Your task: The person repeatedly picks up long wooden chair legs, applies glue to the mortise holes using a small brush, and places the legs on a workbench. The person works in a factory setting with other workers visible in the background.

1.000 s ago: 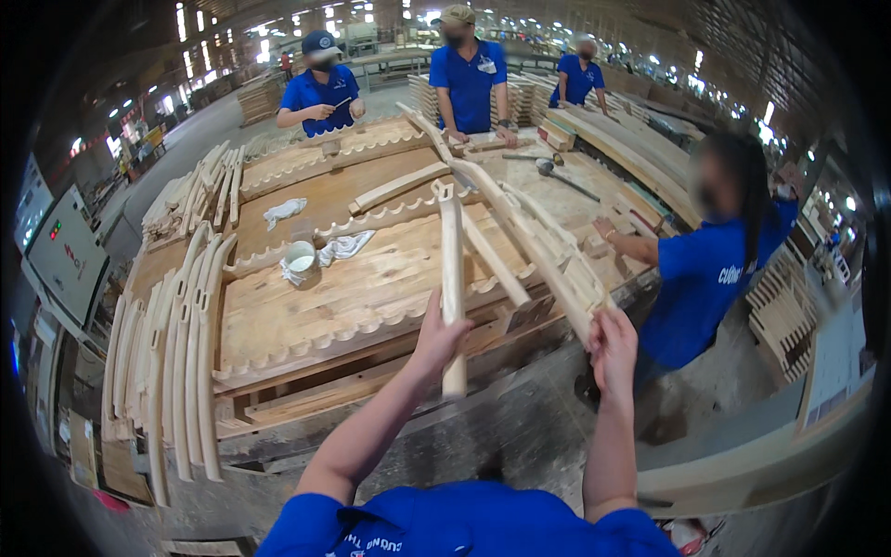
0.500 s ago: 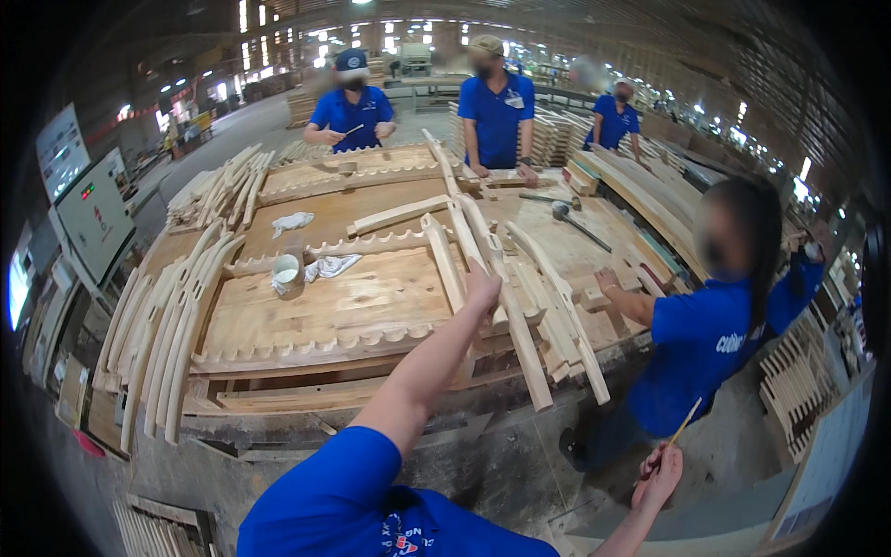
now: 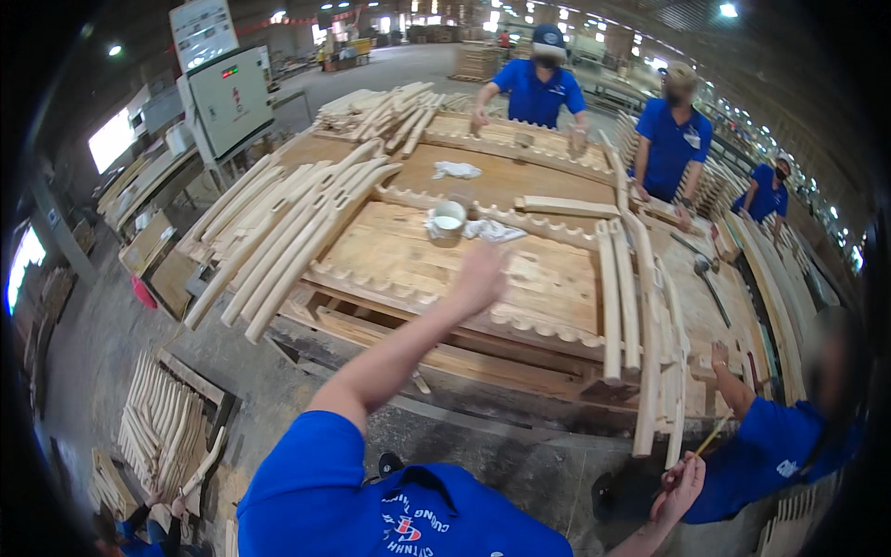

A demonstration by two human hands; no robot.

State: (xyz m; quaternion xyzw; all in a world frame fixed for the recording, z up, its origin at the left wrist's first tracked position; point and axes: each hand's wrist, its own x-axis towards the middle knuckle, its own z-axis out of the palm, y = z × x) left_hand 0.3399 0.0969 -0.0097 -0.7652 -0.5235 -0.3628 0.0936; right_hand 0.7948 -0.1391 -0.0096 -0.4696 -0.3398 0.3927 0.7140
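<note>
My left hand [image 3: 480,277] reaches over the table, above a pale wooden board [image 3: 390,251] and its scalloped rail [image 3: 371,280]; motion smears its fingers. Beyond it stands a cup of whitish liquid [image 3: 450,217] beside a crumpled white cloth [image 3: 492,230]. Low at the right, my right hand [image 3: 682,485] is closed on a thin yellow stick [image 3: 713,434], which points up; its tip is too small to make out. Two wooden bars [image 3: 611,302] lie side by side at the board's right end, with long curved wooden posts [image 3: 650,371] next to them.
Several curved posts [image 3: 311,237] lie at the table's left, overhanging its edge. A co-worker [image 3: 784,446] stands close at my right; another [image 3: 543,88] works across the table. A mallet [image 3: 713,288] lies at the right. More wooden parts [image 3: 162,427] are stacked low at the left.
My left hand has left the curved post it was touching and moved left over the board. The view has swung left. My right hand still holds the stick.
</note>
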